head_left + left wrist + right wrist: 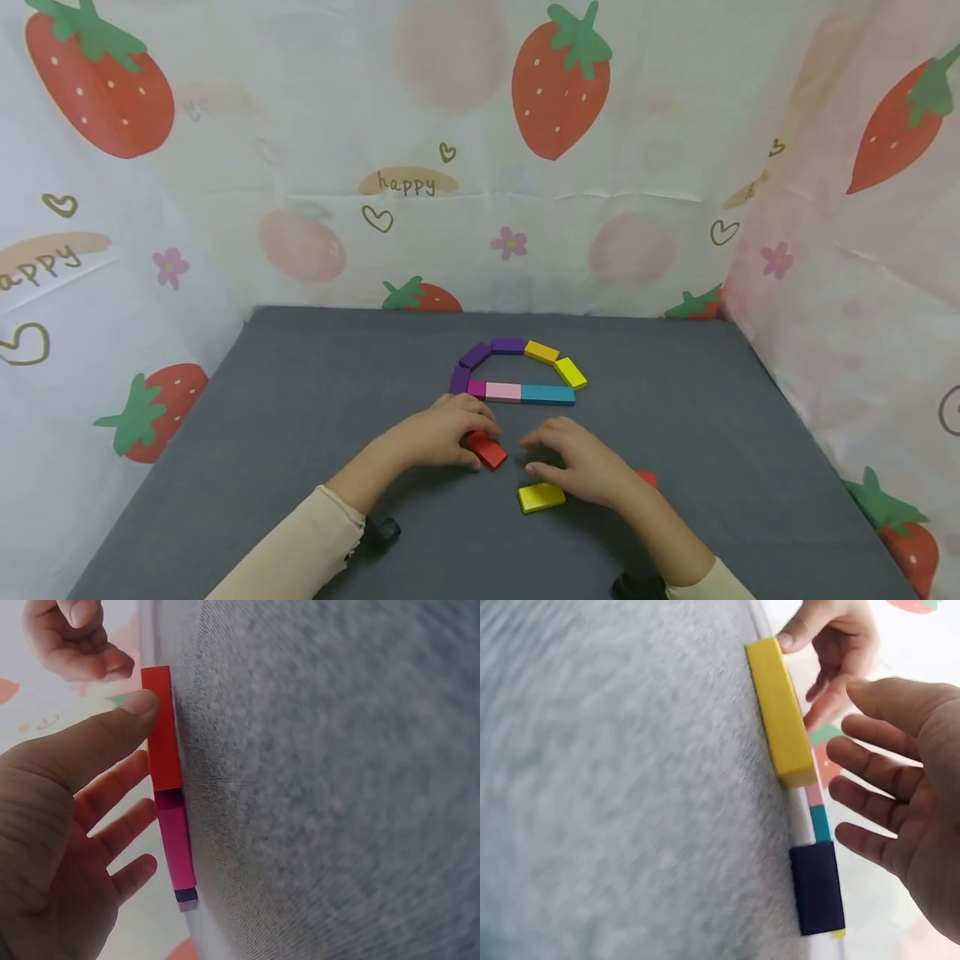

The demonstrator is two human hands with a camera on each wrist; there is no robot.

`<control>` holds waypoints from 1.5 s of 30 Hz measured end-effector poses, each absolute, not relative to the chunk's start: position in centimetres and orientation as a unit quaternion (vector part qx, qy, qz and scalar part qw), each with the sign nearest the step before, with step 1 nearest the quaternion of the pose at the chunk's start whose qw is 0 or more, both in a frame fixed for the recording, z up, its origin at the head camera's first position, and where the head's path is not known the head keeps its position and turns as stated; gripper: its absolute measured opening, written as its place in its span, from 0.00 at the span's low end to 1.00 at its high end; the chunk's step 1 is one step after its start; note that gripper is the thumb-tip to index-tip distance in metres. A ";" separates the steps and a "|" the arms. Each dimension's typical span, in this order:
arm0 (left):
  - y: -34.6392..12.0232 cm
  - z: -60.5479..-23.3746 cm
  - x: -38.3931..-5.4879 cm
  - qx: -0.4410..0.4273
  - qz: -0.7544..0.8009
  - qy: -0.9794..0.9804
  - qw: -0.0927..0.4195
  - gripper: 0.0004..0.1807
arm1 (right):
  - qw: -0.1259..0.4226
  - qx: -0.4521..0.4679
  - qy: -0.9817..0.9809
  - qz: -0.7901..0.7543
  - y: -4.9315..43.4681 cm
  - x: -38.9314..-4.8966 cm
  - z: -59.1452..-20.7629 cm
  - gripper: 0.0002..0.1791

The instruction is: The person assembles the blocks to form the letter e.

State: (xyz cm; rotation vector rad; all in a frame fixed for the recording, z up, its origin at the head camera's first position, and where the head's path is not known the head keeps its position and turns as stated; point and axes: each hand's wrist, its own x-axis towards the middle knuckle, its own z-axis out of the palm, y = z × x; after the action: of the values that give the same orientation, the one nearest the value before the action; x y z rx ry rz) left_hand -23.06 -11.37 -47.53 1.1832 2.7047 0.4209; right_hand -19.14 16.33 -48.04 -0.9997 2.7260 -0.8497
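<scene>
On the grey cloth, my left hand (447, 429) holds a red block (487, 450) by its sides, thumb and index finger around it. In the left wrist view the thumb lies against this red block (165, 742), with the other fingers behind. My right hand (573, 458) hovers with relaxed, parted fingers, holding nothing. Just below it lies a yellow block (542, 498), seen also as a yellow bar (780, 712) in the right wrist view. A dark block (817, 889) shows there too; the head view does not reveal it.
Beyond the hands, purple blocks (508, 346), an orange block (542, 352) and a yellow block (571, 372) form an arch. A straight row of magenta, pink (503, 392) and blue (548, 395) blocks lies at its base. Another red block (647, 478) is partly behind the right arm.
</scene>
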 end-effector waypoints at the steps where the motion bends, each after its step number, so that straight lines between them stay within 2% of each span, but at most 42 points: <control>1: -11.3 -47.5 -23.1 0.397 0.136 0.904 0.081 0.24 | 0.060 -0.331 0.899 -0.281 16.5 -19.1 -48.1 0.16; 21: -10.4 -47.6 -23.8 0.415 0.111 0.897 0.101 0.18 | 0.096 -0.353 0.880 -0.304 17.9 -19.4 -49.4 0.16; 30: -10.3 -47.6 -24.0 0.417 0.111 0.896 0.101 0.19 | 0.111 -0.398 0.861 -0.296 18.5 -19.5 -49.6 0.24; 45: -10.3 -47.9 -24.2 0.419 0.107 0.897 0.096 0.18 | 0.118 -0.415 0.860 -0.274 18.8 -19.4 -49.7 0.27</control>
State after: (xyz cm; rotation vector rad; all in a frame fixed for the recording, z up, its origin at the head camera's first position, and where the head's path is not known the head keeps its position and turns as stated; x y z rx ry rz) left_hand -24.20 -10.26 -47.94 1.2406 2.6569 0.3160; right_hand -19.44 18.77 -49.74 -1.2138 2.5155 -0.8008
